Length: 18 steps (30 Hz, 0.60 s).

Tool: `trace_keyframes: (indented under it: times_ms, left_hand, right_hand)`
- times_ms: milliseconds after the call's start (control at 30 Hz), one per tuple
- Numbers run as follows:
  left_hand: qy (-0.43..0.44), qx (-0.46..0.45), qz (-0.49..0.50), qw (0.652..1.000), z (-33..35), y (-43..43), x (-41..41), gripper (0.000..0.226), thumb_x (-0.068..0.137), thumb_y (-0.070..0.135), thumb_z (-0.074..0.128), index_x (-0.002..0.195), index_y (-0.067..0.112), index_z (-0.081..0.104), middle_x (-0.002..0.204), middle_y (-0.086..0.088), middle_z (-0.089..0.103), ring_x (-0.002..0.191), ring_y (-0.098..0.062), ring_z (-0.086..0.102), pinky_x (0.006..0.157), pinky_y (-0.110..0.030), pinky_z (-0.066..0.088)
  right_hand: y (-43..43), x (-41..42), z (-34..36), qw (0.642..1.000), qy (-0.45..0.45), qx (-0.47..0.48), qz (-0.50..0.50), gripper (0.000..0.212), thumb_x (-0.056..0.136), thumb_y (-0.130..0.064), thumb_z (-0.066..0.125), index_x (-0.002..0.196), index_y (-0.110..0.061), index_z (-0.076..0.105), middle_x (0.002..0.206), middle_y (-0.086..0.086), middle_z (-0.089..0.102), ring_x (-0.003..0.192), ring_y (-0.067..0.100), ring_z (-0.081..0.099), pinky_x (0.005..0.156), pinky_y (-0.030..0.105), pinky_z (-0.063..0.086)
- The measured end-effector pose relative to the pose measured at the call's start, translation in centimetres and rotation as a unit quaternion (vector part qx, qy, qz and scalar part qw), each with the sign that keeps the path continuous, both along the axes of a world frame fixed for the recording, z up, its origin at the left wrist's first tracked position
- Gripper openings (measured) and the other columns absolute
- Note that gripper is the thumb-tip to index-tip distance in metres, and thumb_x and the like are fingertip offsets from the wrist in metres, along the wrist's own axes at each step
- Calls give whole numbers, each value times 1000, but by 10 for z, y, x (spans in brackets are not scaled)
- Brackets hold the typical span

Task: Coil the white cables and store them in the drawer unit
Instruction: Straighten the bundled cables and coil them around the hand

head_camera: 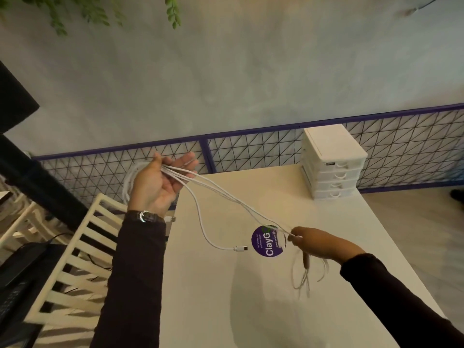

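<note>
White cables (216, 187), coil gripped in left fingers (184, 162), strands pinched by right fingers (301, 232)

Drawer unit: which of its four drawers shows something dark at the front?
The top drawer: a small dark item shows left of its handle. The three below show only white fronts.

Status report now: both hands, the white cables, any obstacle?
Left hand holds looped thin white cables. Right hand pinches their loose strands. White plastic drawer unit looks shut, nothing blocking it.
</note>
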<state>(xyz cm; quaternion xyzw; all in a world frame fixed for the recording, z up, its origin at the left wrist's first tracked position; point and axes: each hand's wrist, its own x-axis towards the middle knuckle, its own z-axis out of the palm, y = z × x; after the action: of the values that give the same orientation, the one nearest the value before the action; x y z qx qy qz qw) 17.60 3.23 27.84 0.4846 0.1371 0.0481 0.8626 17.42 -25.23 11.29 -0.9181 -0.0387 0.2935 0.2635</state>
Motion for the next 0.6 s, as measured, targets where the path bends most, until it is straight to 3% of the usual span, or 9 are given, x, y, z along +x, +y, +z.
trace_keyframes:
  times_ms: [100,167,233,300,333,400,467,533,600]
  left_hand:
    - [1,-42,-14,999,-5,-6,1,39,101,33,26,72,14,43,70,-12,74,70,-23,73,65,-33,60]
    - [5,-61,-16,998,-8,-5,2,39,101,32,27,71,14,44,71,-13,74,71,-24,73,66,-33,60]
    - [1,-88,-9,996,-7,1,3,40,101,31,27,70,13,44,70,-13,74,69,-24,73,64,-32,60]
    - [-3,-98,-8,995,-4,6,3,40,101,32,27,70,13,44,71,-13,74,70,-25,73,64,-33,60]
    - [-2,-92,-11,996,-3,6,3,40,101,32,27,70,13,44,72,-13,74,71,-26,73,65,-33,61]
    - [3,-79,-20,997,-6,1,3,39,101,32,27,71,13,45,73,-13,74,72,-26,73,66,-34,60]
    - [2,-86,-21,996,-9,-7,4,40,101,31,27,71,13,45,71,-13,74,70,-26,73,66,-34,60]
    - [-1,-93,-11,996,-8,-8,6,40,101,31,26,71,13,45,70,-13,74,69,-25,73,66,-34,60]
    - [-4,-84,-2,996,-5,-3,5,40,101,31,25,71,13,45,71,-12,74,71,-24,73,66,-34,61]
  right_hand:
    - [8,3,1,994,-2,102,-39,52,89,-13,44,140,-15,32,107,10,60,96,25,61,95,37,46]
    - [6,8,-1,989,8,136,-55,61,83,-2,48,140,-19,34,119,13,59,100,27,61,92,35,47]
    - [-3,14,-8,992,-15,99,-71,40,80,-4,53,113,-26,60,116,7,63,107,25,57,99,41,40]
    - [-18,16,-21,995,-36,33,-87,23,84,-13,52,83,-30,67,101,-5,66,107,21,55,108,52,27]
    - [-23,16,-27,992,-51,30,-115,20,85,-16,52,80,-28,67,92,-7,68,105,20,57,107,51,28]
    - [-28,15,-37,978,-78,84,-173,12,90,-24,51,92,-23,63,72,-3,71,96,22,64,98,42,39]
    - [-24,14,-36,970,-63,147,-184,31,95,-33,46,123,-19,47,65,3,72,95,23,65,97,38,40]
    - [-23,14,-32,957,-4,231,-176,47,95,-34,47,137,-23,29,90,9,75,109,25,60,99,36,37]
    - [-30,15,-26,953,28,258,-159,42,92,-27,54,132,-25,41,117,7,66,119,23,52,100,32,35]
